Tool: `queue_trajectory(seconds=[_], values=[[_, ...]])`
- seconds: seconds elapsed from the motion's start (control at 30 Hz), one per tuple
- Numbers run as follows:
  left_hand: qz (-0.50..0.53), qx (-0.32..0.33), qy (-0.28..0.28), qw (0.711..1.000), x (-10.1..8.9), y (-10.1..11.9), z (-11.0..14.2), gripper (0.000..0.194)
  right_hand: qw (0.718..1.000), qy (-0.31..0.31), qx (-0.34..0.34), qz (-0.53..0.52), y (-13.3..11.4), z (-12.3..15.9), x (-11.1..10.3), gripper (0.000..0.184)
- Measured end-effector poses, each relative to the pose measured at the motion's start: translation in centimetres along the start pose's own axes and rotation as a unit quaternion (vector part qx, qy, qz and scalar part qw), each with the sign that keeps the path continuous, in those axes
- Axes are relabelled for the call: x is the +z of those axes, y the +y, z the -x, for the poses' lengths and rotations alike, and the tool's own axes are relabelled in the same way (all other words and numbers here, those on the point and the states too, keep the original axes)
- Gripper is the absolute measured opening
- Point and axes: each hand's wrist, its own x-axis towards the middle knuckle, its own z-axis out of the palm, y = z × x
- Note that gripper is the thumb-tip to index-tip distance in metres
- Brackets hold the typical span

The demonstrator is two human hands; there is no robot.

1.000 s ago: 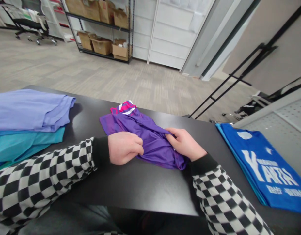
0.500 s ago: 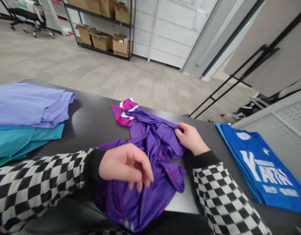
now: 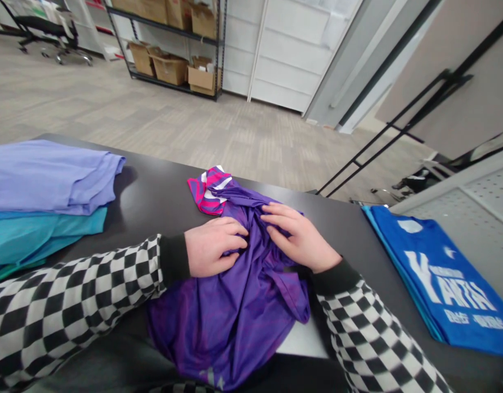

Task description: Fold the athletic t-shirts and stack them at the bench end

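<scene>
A crumpled purple jersey (image 3: 235,311) lies bunched on the dark table in front of me. Its pink, white and purple striped part (image 3: 208,191) sticks out at the far end. My left hand (image 3: 216,245) rests on the jersey's left side, fingers bent and thumb a little apart from them. From the right, my right hand (image 3: 298,234) touches the upper folds with its fingers spread. Fingertips of both hands face each other across a narrow strip of fabric. Neither hand visibly grips a fold.
Folded lavender (image 3: 51,174) and teal garments (image 3: 51,232) are stacked at the left. A folded blue shirt with white lettering (image 3: 443,278) lies at the right, beside a white perforated panel (image 3: 472,207). Beyond the table (image 3: 149,202), a shelf (image 3: 169,84) holds cardboard boxes.
My left hand has come down from above the jersey onto its left side, farther from me. My right hand has released the jersey's right edge and moved left with fingers spreading.
</scene>
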Motion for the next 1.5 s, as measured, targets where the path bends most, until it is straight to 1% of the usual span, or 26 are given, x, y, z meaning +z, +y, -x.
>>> queue_trajectory(seconds=[0.07, 0.13, 0.23, 0.37, 0.47, 0.53, 0.67, 0.77, 0.83, 0.9, 0.93, 0.97, 1.07, 1.13, 1.2, 1.27, 1.33, 1.4, 1.5], values=[[0.002, -0.009, -0.007, 1.0, -0.4, 0.1, -0.2, 0.021, 0.998, -0.055, -0.016, -0.018, 0.3, -0.1, 0.7, 0.034], [-0.004, -0.023, -0.015, 1.0, -0.7, 0.2, -0.3, 0.02, 0.997, -0.072, -0.008, -0.013, 1.3, 0.0, 1.0, 0.033], [-0.01, -0.032, -0.021, 0.999, -0.9, 0.4, -0.3, 0.021, 0.998, -0.046, 0.037, 0.019, 3.4, 0.6, 0.4, 0.031], [-0.004, -0.034, -0.02, 0.999, -1.0, 0.3, -0.2, 0.023, 0.994, -0.007, 0.097, 0.052, 6.0, 1.6, -1.4, 0.025], [0.005, -0.035, -0.007, 0.999, -1.0, -0.3, -0.3, 0.024, 0.989, 0.022, 0.131, 0.064, 7.5, 2.3, -2.5, 0.019], [0.025, -0.026, 0.011, 0.999, -0.9, -0.7, -0.4, 0.025, 0.985, 0.038, 0.151, 0.071, 8.0, 2.5, -2.9, 0.019], [0.098, -0.011, 0.057, 0.993, -1.1, -1.0, -0.3, 0.035, 0.977, 0.076, 0.173, 0.101, 8.1, 2.4, -3.2, 0.021], [0.144, -0.005, 0.104, 0.984, -1.6, -0.5, -0.1, 0.042, 0.97, 0.116, 0.167, 0.131, 7.0, 1.9, -3.2, 0.024], [0.134, -0.005, 0.154, 0.979, -2.0, -0.5, -0.2, 0.038, 0.968, 0.137, 0.153, 0.141, 6.0, 1.6, -3.1, 0.028], [0.089, -0.02, 0.189, 0.978, -2.2, -1.0, -0.4, 0.035, 0.97, 0.147, 0.135, 0.139, 5.0, 1.2, -2.8, 0.03], [0.064, -0.032, 0.191, 0.979, -2.2, -1.6, -0.6, 0.034, 0.973, 0.144, 0.125, 0.133, 4.7, 1.1, -2.5, 0.029], [0.045, -0.045, 0.18, 0.982, -2.1, -2.2, -0.7, 0.034, 0.976, 0.133, 0.115, 0.125, 4.4, 1.1, -2.3, 0.027], [0.012, -0.098, 0.111, 0.989, -2.0, -4.1, -1.0, 0.04, 0.989, 0.067, 0.093, 0.097, 4.3, 1.2, -1.3, 0.024], [-0.007, -0.138, 0.084, 0.987, -2.3, -5.0, -1.1, 0.042, 0.993, 0.013, 0.088, 0.08, 4.7, 1.4, -0.9, 0.033], [-0.023, -0.18, 0.065, 0.981, -3.1, -5.5, -1.0, 0.04, 0.993, -0.028, 0.092, 0.065, 4.9, 1.7, -0.9, 0.046], [-0.035, -0.231, 0.038, 0.972, -4.1, -6.0, -0.6, 0.042, 0.992, -0.05, 0.1, 0.052, 5.0, 2.0, -1.2, 0.059], [-0.05, -0.283, 0.016, 0.958, -5.1, -7.1, 0.1, 0.048, 0.992, -0.066, 0.104, 0.039, 4.7, 2.3, -1.6, 0.073], [-0.082, -0.317, 0.033, 0.944, -5.9, -8.8, 1.1, 0.051, 0.991, -0.082, 0.106, 0.024, 4.3, 2.4, -2.0, 0.081], [-0.132, -0.338, 0.097, 0.927, -7.0, -12.1, 2.9, 0.051, 0.989, -0.103, 0.105, -0.001, 3.7, 2.3, -2.1, 0.084]])
